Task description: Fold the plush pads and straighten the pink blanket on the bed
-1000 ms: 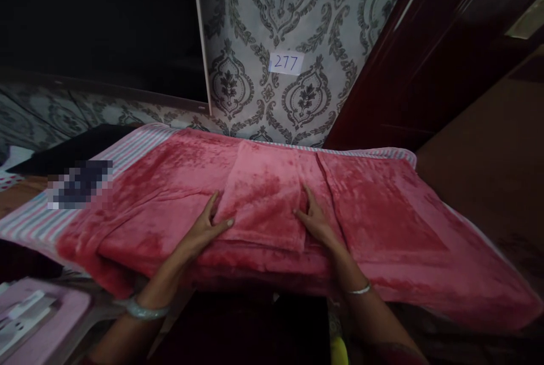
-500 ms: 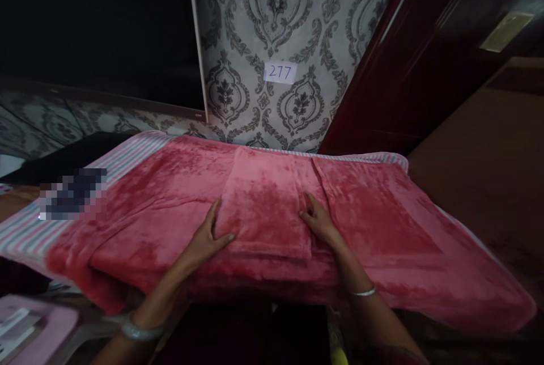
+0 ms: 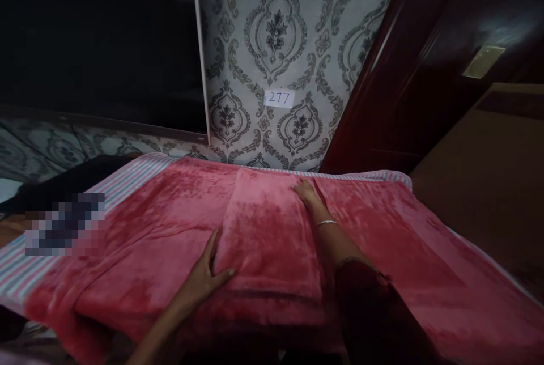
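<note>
A plush red-pink blanket (image 3: 178, 206) lies spread over a surface, with a folded rectangular panel (image 3: 267, 229) of the same cloth at its middle. My left hand (image 3: 207, 268) rests against the panel's left edge near the front, thumb and fingers spread apart on the cloth. Farther off, my right hand (image 3: 306, 190) touches the far right part of the panel. Its fingers are bent and slightly apart, their tips resting on the plush; a thin bangle is on that wrist. A dark fold line runs just right of it.
Striped cloth (image 3: 140, 175) shows under the blanket at the left and along the back. A blurred dark object (image 3: 66, 226) lies at left. Behind are a large black screen (image 3: 97, 42), patterned wallpaper (image 3: 276, 30) with a paper marked 277 (image 3: 279, 98), and a dark red door (image 3: 425, 59).
My right hand has moved away from me along the panel's right edge, to its far end. My left hand stays at the left edge. The view has tilted up slightly.
</note>
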`<control>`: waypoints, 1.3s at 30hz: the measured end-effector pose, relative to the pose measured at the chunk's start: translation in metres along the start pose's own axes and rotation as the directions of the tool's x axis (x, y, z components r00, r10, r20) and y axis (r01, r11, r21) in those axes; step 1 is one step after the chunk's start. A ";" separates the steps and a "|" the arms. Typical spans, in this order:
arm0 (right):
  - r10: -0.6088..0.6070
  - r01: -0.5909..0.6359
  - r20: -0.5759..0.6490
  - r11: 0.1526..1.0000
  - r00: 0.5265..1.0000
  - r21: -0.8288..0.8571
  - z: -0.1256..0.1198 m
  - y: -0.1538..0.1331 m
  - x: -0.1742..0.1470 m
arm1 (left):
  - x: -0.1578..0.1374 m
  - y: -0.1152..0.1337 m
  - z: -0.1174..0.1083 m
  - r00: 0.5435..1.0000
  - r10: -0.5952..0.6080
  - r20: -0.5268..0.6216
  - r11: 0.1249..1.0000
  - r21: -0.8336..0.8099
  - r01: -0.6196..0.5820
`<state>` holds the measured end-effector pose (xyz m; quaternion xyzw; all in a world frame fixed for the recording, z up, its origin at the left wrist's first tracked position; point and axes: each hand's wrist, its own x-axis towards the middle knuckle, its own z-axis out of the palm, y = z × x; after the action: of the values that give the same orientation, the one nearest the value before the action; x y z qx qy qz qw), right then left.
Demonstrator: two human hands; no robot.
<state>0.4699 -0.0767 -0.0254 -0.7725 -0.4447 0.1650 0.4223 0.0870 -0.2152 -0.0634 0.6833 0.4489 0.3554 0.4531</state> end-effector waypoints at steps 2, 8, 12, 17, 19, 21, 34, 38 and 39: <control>0.028 -0.028 -0.026 0.999 0.999 -0.030 0.007 -0.001 0.007 | -0.001 -0.003 0.001 1.000 0.013 -0.021 1.000 0.021 -0.013; 0.032 -0.040 -0.049 0.986 0.998 -0.163 0.012 0.000 0.003 | -0.009 -0.008 0.006 0.997 0.047 -0.063 0.994 0.104 -0.040; -0.095 0.086 -0.016 0.949 0.995 -0.303 0.013 -0.021 -0.016 | -0.012 -0.005 0.009 0.998 0.047 -0.040 0.990 0.133 -0.041; -0.346 0.415 0.231 0.730 0.910 -0.543 0.032 -0.032 -0.055 | -0.013 0.000 0.012 0.999 0.011 -0.039 0.993 0.122 -0.006; -0.304 0.419 0.289 0.687 0.908 -0.593 0.038 -0.023 -0.066 | -0.015 0.004 0.013 0.999 0.009 -0.040 0.992 0.124 -0.004; -0.255 0.406 0.321 0.667 0.912 -0.625 0.039 -0.016 -0.070 | -0.016 0.007 0.013 0.999 0.006 -0.039 0.992 0.128 -0.001; -0.386 0.669 0.576 0.605 0.721 -0.432 0.110 -0.113 -0.058 | -0.017 0.003 0.027 0.989 -0.012 -0.149 0.997 0.073 0.023; -0.324 0.669 0.629 0.595 0.707 -0.445 0.130 -0.095 -0.051 | -0.025 -0.003 0.034 0.998 0.042 -0.053 0.994 0.103 -0.036; -0.322 0.666 0.628 0.598 0.709 -0.446 0.132 -0.090 -0.050 | -0.027 -0.004 0.035 0.998 0.061 -0.026 0.993 0.103 -0.058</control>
<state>0.3097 -0.0285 -0.0372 -0.6386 -0.7664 0.0606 0.0331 0.1074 -0.2501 -0.0811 0.7133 0.4526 0.3554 0.4001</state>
